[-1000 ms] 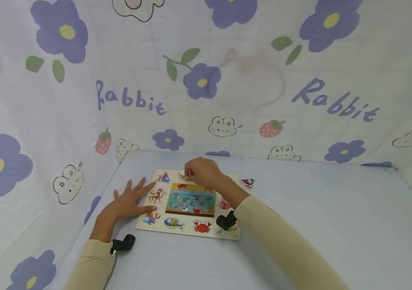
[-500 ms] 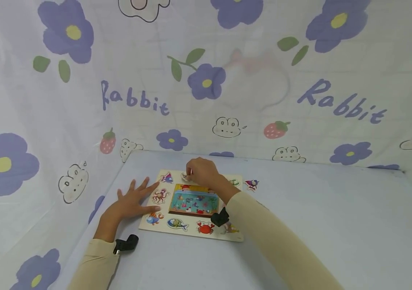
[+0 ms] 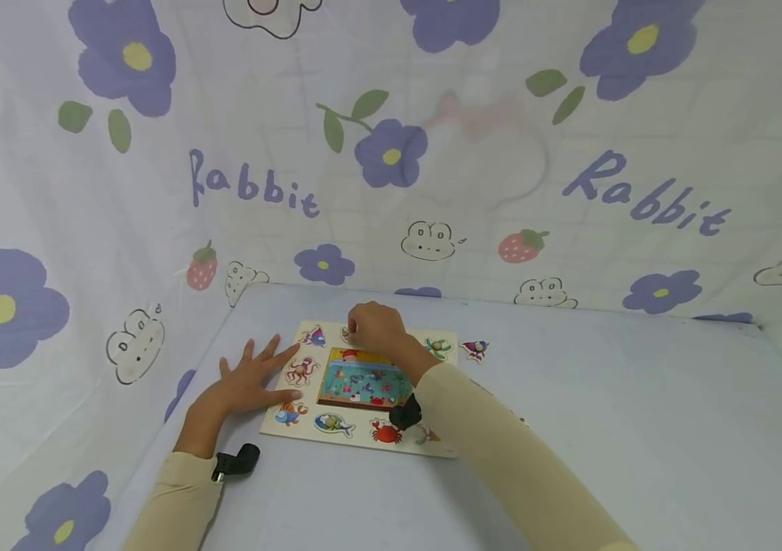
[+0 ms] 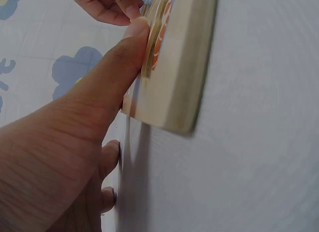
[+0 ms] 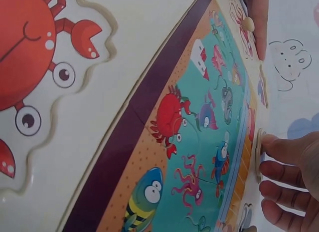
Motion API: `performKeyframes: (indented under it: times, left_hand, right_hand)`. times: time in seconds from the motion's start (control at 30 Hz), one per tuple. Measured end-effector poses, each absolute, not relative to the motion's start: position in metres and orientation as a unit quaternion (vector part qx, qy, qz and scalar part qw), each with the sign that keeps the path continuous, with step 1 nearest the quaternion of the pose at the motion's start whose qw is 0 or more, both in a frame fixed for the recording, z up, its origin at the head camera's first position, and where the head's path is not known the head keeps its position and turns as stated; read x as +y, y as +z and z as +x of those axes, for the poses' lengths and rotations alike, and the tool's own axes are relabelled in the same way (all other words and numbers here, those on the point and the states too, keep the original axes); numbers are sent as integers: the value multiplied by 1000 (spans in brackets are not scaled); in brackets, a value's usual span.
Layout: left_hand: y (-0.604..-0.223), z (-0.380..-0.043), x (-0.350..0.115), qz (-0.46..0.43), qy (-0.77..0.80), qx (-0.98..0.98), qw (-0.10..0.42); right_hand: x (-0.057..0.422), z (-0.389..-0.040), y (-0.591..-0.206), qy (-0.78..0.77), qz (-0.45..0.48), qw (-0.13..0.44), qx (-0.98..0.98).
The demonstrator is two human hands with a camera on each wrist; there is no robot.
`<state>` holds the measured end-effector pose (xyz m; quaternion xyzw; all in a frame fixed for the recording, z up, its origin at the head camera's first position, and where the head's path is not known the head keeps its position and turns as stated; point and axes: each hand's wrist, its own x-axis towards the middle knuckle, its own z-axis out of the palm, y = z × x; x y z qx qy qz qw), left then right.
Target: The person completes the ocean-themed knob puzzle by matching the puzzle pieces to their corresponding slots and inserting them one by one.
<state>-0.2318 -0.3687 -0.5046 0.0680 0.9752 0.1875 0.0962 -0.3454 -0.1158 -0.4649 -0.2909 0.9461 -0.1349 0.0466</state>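
A wooden peg puzzle board (image 3: 362,428) with sea animals lies on the table. My left hand (image 3: 242,386) rests spread at its left edge, with the thumb (image 4: 134,35) on the board beside an orange piece. At the board's far edge, my right hand (image 3: 377,329) pinches a puzzle piece (image 5: 258,149), its fingers curled and hiding most of it. The piece sits right at the board's surface. Near the left hand are an octopus piece (image 3: 302,371) and a blue-and-orange piece (image 3: 291,413). A fish piece (image 3: 333,423) with a knob and a red crab (image 5: 30,47) line the near side.
A loose purple fish piece (image 3: 476,350) lies on the table just right of the board. A green turtle (image 3: 437,348) shows at the board's far right. My right sleeve (image 3: 494,444) covers the near right corner. A printed curtain (image 3: 474,252) stands behind the table.
My right forearm has shifted a little left, uncovering more of the turtle, while its fingers stay on the piece at the far edge. The left hand stays put; the head view shifted slightly.
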Motion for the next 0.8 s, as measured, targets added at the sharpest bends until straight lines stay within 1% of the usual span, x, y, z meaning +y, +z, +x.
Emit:
performKeyframes:
  times: [0.33, 0.6, 0.8]
  left_hand:
    - [-503, -231, -369, 68, 184, 976, 95]
    - [-503, -231, -369, 68, 180, 977, 95]
    - [-503, -230, -369, 69, 182, 976, 95]
  right_hand:
    - [-117, -346, -469, -144, -292, 44, 945]
    - [-112, -345, -465, -125, -316, 57, 939]
    - [-106, -336, -451, -101, -333, 34, 937]
